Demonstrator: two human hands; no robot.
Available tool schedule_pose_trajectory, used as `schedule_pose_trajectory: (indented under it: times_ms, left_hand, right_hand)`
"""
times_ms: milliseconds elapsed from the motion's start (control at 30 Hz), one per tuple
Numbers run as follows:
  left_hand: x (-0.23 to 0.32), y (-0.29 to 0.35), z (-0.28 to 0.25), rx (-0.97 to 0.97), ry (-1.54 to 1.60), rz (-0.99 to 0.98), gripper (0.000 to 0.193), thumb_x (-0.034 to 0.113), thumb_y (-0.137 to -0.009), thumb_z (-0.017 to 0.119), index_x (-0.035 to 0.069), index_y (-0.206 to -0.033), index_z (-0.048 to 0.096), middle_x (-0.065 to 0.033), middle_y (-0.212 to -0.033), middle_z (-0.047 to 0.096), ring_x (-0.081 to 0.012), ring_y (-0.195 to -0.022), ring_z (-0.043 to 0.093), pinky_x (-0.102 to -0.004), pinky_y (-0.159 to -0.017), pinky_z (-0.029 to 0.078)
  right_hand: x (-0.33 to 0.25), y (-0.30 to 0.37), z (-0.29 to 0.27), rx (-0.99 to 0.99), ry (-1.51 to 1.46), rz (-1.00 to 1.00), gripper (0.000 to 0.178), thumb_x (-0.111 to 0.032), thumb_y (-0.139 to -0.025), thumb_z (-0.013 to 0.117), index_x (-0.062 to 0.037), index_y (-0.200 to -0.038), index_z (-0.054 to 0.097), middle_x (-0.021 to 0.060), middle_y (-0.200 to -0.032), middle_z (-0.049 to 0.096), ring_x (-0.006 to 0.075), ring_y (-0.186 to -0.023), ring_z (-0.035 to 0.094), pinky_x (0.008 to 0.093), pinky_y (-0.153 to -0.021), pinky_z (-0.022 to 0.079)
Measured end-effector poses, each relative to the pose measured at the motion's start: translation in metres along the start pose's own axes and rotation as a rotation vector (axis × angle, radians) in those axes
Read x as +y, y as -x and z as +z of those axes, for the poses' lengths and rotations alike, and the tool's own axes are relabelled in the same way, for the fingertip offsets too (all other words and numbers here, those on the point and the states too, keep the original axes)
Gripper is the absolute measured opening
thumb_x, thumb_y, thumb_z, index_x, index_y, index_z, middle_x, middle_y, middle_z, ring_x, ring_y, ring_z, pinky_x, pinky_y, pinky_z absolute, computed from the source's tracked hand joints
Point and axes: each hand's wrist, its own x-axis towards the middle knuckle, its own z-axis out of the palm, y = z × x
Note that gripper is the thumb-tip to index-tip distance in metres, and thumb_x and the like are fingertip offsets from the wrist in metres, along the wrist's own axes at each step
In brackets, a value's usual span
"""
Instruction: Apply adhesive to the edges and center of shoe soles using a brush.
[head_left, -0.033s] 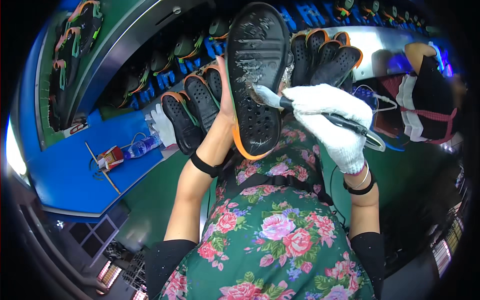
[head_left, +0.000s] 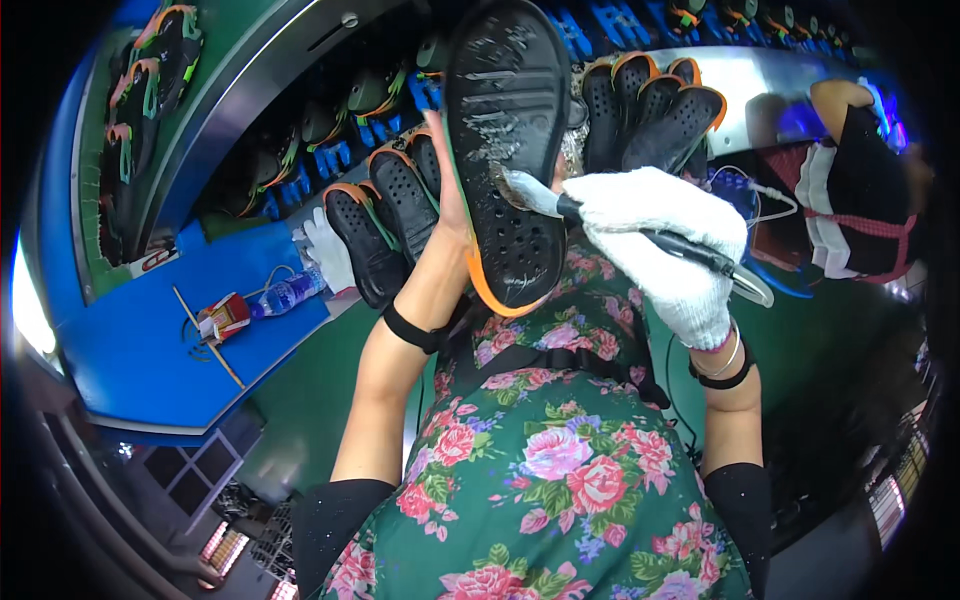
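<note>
A black shoe (head_left: 508,130) with an orange edge stands upright just beyond the left hand (head_left: 452,210), its broad face turned toward the wearer. The bare left hand grasps it by the left side, thumb along the edge and most of the fingers hidden behind. Ridges cross the face above this hand, round holes dot it lower down, and wet, shiny streaks lie between and over the ridges. The orange end is lowest, to the right of the left wrist.

The right hand (head_left: 655,225), in a white knitted glove, is clenched around a brush (head_left: 540,195) with a black handle. The bristles reach out to the left of this hand and touch the shoe near the topmost holes. A clear tube (head_left: 752,285) curves at the handle's rear, just right of the glove.

To the left of the left hand, a row of black shoes (head_left: 365,245) with orange edges leans side by side. Farther left are a loose white glove (head_left: 328,250), a bottle (head_left: 288,290) and a red packet (head_left: 224,316) on a blue desk (head_left: 140,365). Above the right hand, more black shoes (head_left: 660,125) stand bunched together. Well to its right is another person (head_left: 868,150). Nearer the wearer than both hands spreads a flowered apron (head_left: 560,480).
</note>
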Motion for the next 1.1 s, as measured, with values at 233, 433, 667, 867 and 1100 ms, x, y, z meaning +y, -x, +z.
schedule_pose_trajectory:
  times_ms: [233, 433, 667, 867, 1100]
  left_hand:
    - [0.011, -0.014, -0.015, -0.432, -0.303, 0.113, 0.066, 0.060, -0.094, 0.058, -0.001, -0.118, 0.055, -0.0138, -0.103, 0.056, -0.0247, -0.084, 0.064, -0.0414, -0.082, 0.052]
    - [0.015, -0.026, -0.010, -0.610, -0.248, 0.156, 0.077, 0.069, -0.087, 0.063, -0.001, -0.118, 0.060, -0.0137, -0.101, 0.064, -0.0327, -0.097, 0.069, -0.0429, -0.088, 0.057]
    - [0.021, -0.034, -0.012, -0.638, -0.303, 0.183, 0.061, 0.055, -0.091, 0.067, 0.000, -0.116, 0.061, -0.0133, -0.102, 0.064, -0.0324, -0.096, 0.069, -0.0438, -0.088, 0.055]
    - [0.021, -0.037, -0.011, -0.585, -0.286, 0.212, 0.079, 0.072, -0.089, 0.056, -0.001, -0.118, 0.059, -0.0143, -0.102, 0.064, -0.0327, -0.096, 0.069, -0.0447, -0.088, 0.055]
    - [0.026, -0.024, -0.004, -0.488, -0.362, 0.145, 0.050, 0.039, -0.099, 0.057, -0.004, -0.125, 0.054, -0.0156, -0.108, 0.059, -0.0296, -0.094, 0.064, -0.0424, -0.093, 0.053]
  right_hand:
    - [-0.007, 0.025, 0.004, -0.026, 0.122, 0.054, 0.019, 0.004, -0.077, 0.076, -0.0051, -0.094, 0.077, 0.0116, -0.098, 0.077, 0.0251, -0.088, 0.074, 0.0338, -0.077, 0.058]
    - [-0.017, 0.027, -0.004, -0.093, 0.215, -0.083, 0.023, 0.003, -0.073, 0.078, -0.0081, -0.094, 0.078, 0.0101, -0.098, 0.077, 0.0246, -0.085, 0.073, 0.0339, -0.076, 0.057]
    - [-0.013, 0.028, 0.000, -0.119, 0.060, -0.010, 0.022, 0.002, -0.073, 0.078, -0.0052, -0.093, 0.078, 0.0132, -0.097, 0.077, 0.0252, -0.083, 0.073, 0.0349, -0.075, 0.058]
    - [0.001, 0.029, -0.003, 0.065, -0.212, 0.151, 0.017, 0.003, -0.075, 0.076, 0.0009, -0.092, 0.075, 0.0178, -0.100, 0.076, 0.0266, -0.088, 0.074, 0.0351, -0.079, 0.057]
    - [0.002, 0.021, 0.002, 0.044, -0.015, 0.050, 0.018, 0.006, -0.079, 0.076, 0.0000, -0.096, 0.076, 0.0139, -0.098, 0.076, 0.0216, -0.089, 0.074, 0.0312, -0.079, 0.058]
